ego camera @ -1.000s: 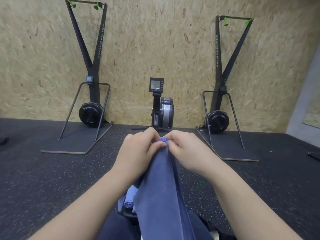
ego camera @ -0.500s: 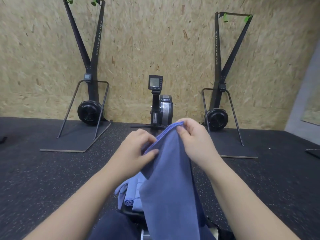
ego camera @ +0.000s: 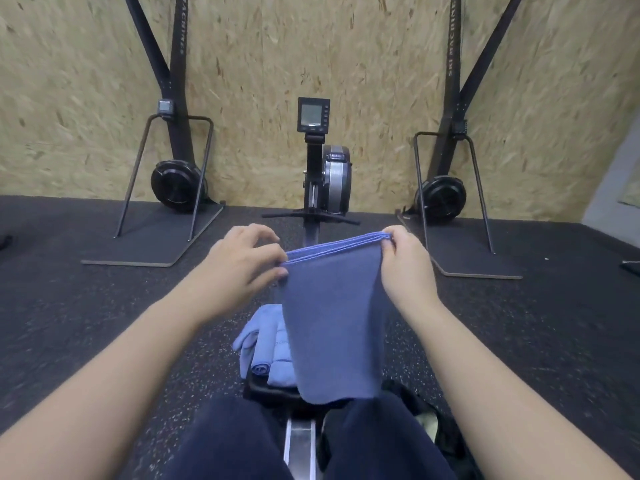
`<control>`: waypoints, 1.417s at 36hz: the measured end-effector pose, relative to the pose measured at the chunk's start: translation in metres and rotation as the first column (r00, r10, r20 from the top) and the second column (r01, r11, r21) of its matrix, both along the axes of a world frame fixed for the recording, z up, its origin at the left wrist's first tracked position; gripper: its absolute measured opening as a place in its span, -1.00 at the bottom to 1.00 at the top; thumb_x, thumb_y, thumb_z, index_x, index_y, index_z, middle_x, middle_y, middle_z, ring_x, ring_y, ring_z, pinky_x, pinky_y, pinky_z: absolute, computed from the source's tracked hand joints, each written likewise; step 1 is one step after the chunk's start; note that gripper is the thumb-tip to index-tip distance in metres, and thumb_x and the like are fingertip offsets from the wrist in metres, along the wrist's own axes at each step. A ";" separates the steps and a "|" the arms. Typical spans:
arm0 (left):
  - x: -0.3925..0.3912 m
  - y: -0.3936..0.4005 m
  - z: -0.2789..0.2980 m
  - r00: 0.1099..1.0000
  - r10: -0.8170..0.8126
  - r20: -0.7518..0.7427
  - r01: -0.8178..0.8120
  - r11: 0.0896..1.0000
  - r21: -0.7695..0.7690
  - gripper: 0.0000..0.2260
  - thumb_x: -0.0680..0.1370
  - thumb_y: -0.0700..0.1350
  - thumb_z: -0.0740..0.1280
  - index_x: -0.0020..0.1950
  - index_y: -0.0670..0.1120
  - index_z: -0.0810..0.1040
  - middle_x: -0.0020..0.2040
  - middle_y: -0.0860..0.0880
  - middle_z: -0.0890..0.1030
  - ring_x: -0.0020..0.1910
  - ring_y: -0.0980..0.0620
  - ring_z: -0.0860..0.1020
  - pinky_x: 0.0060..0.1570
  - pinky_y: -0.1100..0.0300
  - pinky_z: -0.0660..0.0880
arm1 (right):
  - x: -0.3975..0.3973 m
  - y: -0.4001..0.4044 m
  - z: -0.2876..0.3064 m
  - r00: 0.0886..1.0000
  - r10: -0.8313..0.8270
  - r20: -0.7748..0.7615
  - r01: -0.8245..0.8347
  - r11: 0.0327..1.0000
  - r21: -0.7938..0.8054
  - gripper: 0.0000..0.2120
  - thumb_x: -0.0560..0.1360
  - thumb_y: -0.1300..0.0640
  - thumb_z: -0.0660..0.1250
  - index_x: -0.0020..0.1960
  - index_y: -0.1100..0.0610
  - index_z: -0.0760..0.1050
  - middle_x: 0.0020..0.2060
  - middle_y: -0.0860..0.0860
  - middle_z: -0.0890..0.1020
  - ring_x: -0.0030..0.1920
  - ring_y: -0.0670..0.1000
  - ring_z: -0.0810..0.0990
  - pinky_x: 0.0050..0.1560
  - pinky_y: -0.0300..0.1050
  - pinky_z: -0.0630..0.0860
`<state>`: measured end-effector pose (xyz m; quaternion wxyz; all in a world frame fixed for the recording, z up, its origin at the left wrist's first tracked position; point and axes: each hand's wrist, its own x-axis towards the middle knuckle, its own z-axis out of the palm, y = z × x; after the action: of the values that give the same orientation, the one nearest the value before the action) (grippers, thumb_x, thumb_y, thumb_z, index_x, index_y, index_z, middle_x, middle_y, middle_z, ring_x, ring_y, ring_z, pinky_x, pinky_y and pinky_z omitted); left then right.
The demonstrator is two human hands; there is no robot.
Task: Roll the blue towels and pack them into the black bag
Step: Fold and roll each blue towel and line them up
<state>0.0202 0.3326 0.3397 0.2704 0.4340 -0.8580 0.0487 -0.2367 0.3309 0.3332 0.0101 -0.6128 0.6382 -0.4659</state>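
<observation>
Towel up front: a dark blue folded cloth towel [ego camera: 334,327] hangs lengthwise, long axis running top to bottom, layered stitched edges stretched level across the top, loose end dangling above the knees. Left hand [ego camera: 239,265] pinches the top left corner between thumb and fingertips, right hand [ego camera: 403,268] clamps the top right corner. Behind it, soft light blue towels [ego camera: 266,348], one rolled, lie crumpled on the black rowing-machine seat [ego camera: 266,391]. Black bag [ego camera: 436,427] sits by the right knee on speckled rubber floor [ego camera: 86,327]
</observation>
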 end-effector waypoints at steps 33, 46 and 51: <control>-0.027 -0.122 -0.152 0.476 0.420 -0.773 0.145 0.830 0.539 -0.88 0.57 -0.19 0.33 -0.14 0.00 0.52 -0.38 0.18 0.54 -0.37 0.18 0.47 -0.41 0.18 0.58 | 0.011 -0.110 -0.138 0.985 0.117 0.130 -0.155 0.929 0.335 -0.90 0.56 0.05 0.25 -0.02 0.07 0.47 -0.18 -0.01 0.56 -0.11 0.02 0.48 -0.21 -0.10 0.33; -0.031 -0.196 -0.162 0.605 0.281 -0.744 0.045 0.922 0.385 -0.87 0.56 -0.07 0.35 -0.13 0.15 0.49 -0.25 0.25 0.55 -0.29 0.19 0.43 -0.25 0.35 0.36 | 0.016 -0.182 -0.155 0.959 0.107 0.263 -0.178 0.948 0.262 -0.92 0.62 0.05 0.14 -0.01 0.00 0.39 -0.35 -0.11 0.50 -0.31 -0.20 0.44 -0.32 -0.36 0.31; -0.030 -0.238 -0.185 0.674 0.349 -0.652 -0.021 0.890 0.455 -0.90 0.56 -0.02 0.33 -0.13 0.18 0.50 -0.27 0.21 0.57 -0.30 0.14 0.46 -0.24 0.21 0.39 | 0.016 -0.222 -0.177 0.964 0.084 0.251 -0.171 0.922 0.349 -0.89 0.62 0.03 0.13 0.01 0.02 0.39 -0.31 -0.09 0.51 -0.29 -0.07 0.44 -0.28 -0.14 0.34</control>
<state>-0.0097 0.0941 0.1550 0.4795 0.5513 -0.6235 -0.2783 -0.2210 0.1086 0.1559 0.2291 -0.5821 0.6670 -0.4047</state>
